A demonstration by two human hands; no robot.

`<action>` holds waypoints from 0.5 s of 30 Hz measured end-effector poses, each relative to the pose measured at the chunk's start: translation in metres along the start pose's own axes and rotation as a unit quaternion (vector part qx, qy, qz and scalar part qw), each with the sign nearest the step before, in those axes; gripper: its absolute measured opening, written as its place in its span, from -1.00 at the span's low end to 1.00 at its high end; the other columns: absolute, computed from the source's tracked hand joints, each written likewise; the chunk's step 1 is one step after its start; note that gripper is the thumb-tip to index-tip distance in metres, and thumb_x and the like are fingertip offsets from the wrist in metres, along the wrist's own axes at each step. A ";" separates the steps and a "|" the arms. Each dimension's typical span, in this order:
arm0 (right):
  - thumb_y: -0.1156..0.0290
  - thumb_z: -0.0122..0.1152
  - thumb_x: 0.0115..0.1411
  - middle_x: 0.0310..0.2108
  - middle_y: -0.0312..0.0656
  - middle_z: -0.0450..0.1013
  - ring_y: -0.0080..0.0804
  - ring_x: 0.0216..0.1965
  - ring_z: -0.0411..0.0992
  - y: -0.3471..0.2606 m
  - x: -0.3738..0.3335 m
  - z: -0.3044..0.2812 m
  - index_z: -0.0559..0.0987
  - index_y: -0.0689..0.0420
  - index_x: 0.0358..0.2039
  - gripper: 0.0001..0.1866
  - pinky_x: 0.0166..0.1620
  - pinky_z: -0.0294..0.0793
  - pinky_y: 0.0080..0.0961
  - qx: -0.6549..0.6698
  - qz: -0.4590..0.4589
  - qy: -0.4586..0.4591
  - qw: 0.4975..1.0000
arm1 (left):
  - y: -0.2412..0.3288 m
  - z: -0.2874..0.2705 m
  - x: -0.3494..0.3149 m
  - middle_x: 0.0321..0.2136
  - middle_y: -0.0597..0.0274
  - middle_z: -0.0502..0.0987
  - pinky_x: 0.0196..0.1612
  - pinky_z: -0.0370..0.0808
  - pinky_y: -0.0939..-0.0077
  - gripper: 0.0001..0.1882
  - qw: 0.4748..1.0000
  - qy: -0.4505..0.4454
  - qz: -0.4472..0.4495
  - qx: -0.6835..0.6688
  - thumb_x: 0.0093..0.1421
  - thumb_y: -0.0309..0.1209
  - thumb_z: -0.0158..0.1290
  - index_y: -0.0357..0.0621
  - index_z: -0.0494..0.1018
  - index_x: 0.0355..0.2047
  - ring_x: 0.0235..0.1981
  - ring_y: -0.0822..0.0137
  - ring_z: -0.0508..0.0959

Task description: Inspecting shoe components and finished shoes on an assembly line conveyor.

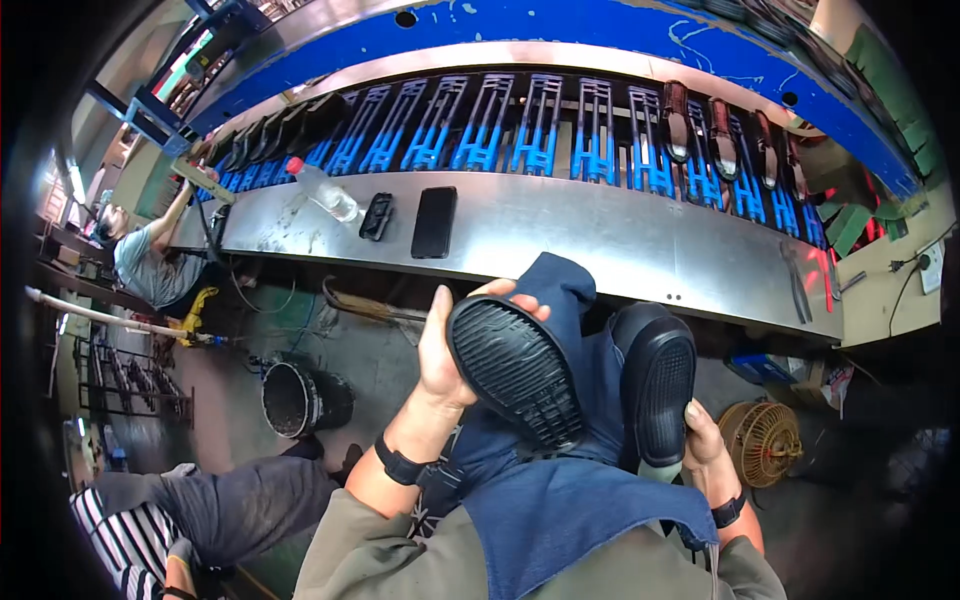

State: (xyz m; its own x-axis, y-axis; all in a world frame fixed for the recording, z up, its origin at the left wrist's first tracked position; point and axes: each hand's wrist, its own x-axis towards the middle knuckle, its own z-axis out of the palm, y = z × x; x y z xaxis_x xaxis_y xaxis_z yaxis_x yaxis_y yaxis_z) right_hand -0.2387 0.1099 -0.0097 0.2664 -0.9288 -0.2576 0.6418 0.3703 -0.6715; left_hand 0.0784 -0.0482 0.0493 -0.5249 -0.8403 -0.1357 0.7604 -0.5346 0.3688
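Note:
My left hand (440, 350) is wrapped around a black shoe (515, 372), with fingers over its far end and its ridged sole turned up toward me. Over my right thigh lies a second black shoe (662, 385), its patterned sole also showing. A pale green piece (661, 470) sticks out of its near end. My right hand (704, 436) grips the lower right side of that shoe, fingers mostly hidden beneath it. Both shoes are above the dark blue apron (580, 515) spread across my lap.
A metal bench (560, 230) runs in front, carrying a phone (434, 222), a small black object (376, 216) and a clear bottle (328, 192). Behind stand blue racks (480, 140) bearing several shoes. A bucket (305, 398), a wicker basket (760, 443) and two people (155, 262) are around me.

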 end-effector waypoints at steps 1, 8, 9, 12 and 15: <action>-0.06 0.19 0.28 0.12 -0.04 0.45 -0.32 0.08 0.48 -0.002 0.005 0.009 0.29 0.36 0.28 -0.19 0.15 0.47 -0.39 -0.025 -0.003 -0.014 1.000 | -0.006 0.006 0.002 -0.01 -0.22 0.57 0.18 0.47 -0.16 -0.20 0.998 0.000 0.020 0.054 0.45 0.16 -0.53 -0.30 0.42 0.13 0.17 -0.28 0.46; -0.25 0.08 0.29 0.16 -0.04 0.41 -0.36 0.16 0.39 -0.009 0.023 0.066 0.32 0.39 0.28 -0.09 0.22 0.34 -0.41 -0.174 -0.026 -0.133 0.975 | -0.037 0.070 -0.003 0.01 -0.28 0.55 0.23 0.41 0.05 -0.17 0.849 -0.142 0.094 0.500 0.36 0.16 -0.39 -0.46 0.46 0.02 0.11 -0.10 0.53; -0.25 0.09 0.28 0.16 -0.05 0.42 -0.36 0.16 0.39 -0.005 0.020 0.062 0.32 0.39 0.28 -0.09 0.21 0.35 -0.42 -0.178 -0.043 -0.130 0.975 | -0.044 0.072 -0.004 0.01 -0.29 0.55 0.25 0.38 0.05 -0.16 0.857 -0.145 0.082 0.488 0.32 0.19 -0.31 -0.48 0.48 0.02 0.11 -0.11 0.53; -0.24 0.14 0.24 0.08 -0.09 0.45 -0.41 0.07 0.42 -0.002 0.011 0.062 0.34 0.38 0.25 -0.08 0.13 0.40 -0.46 -0.161 -0.069 -0.113 0.978 | -0.051 0.081 -0.008 0.00 -0.29 0.56 0.24 0.40 0.04 -0.18 0.851 -0.147 0.070 0.499 0.30 0.15 -0.32 -0.49 0.49 0.00 0.11 -0.12 0.53; -0.25 0.17 0.22 0.01 -0.11 0.48 -0.45 -0.01 0.44 0.006 0.007 0.051 0.35 0.38 0.24 -0.08 0.03 0.45 -0.49 -0.173 -0.068 -0.108 0.977 | -0.055 0.086 -0.010 -0.01 -0.30 0.57 0.22 0.42 0.04 -0.18 0.851 -0.139 0.078 0.501 0.30 0.14 -0.34 -0.48 0.49 -0.01 0.09 -0.13 0.55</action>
State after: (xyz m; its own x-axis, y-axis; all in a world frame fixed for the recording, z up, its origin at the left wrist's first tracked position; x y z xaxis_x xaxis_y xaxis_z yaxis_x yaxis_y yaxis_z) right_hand -0.1963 0.1059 0.0199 0.3644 -0.9310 -0.0222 0.4112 0.1823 -0.8931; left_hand 0.0089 -0.0030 0.1098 -0.6235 -0.7654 0.1594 0.1953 0.0449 0.9797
